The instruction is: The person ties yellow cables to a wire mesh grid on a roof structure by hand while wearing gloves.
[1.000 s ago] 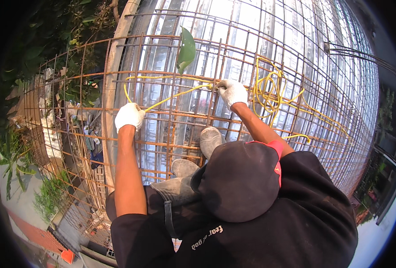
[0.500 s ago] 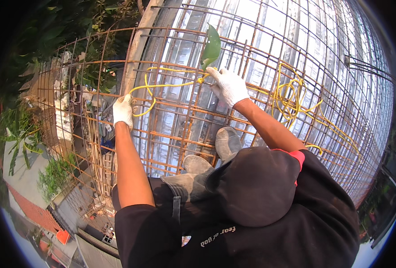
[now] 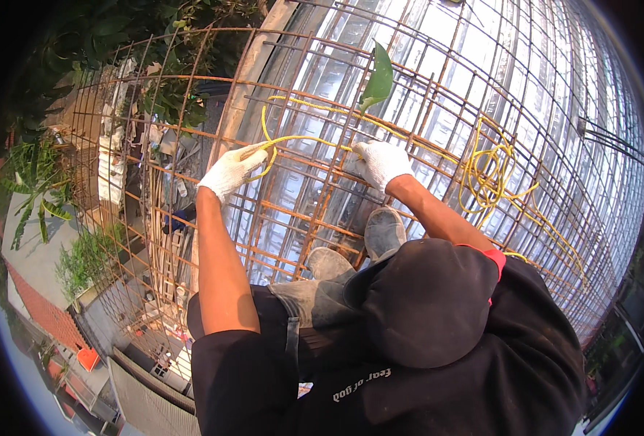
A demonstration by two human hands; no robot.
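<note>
My left hand (image 3: 228, 174), in a white glove, is closed with its thumb and fingers pinching a yellow rope (image 3: 312, 139) over the rebar mesh (image 3: 322, 190). From there the rope runs across to my right hand (image 3: 384, 164), also gloved, whose fingers are closed on it. A loop of the rope curves up beyond the left hand and trails back behind the right one. Just beyond my right hand stands a green leaf (image 3: 378, 78). To the right, more rope lies in a loose coil (image 3: 490, 174) on the bars.
Shiny corrugated metal sheeting (image 3: 423, 43) lies beneath the mesh. A wooden beam (image 3: 253, 62) runs along its left edge, with a drop beyond to plants, rubble and roofs. My grey boots (image 3: 385, 231) rest on the bars. Dark cables (image 3: 612, 138) show at far right.
My right hand has come down from beside the leaf and closed nearer me on the rope. My left fingers have reached inward along the rope loop. The view has shifted slightly.
</note>
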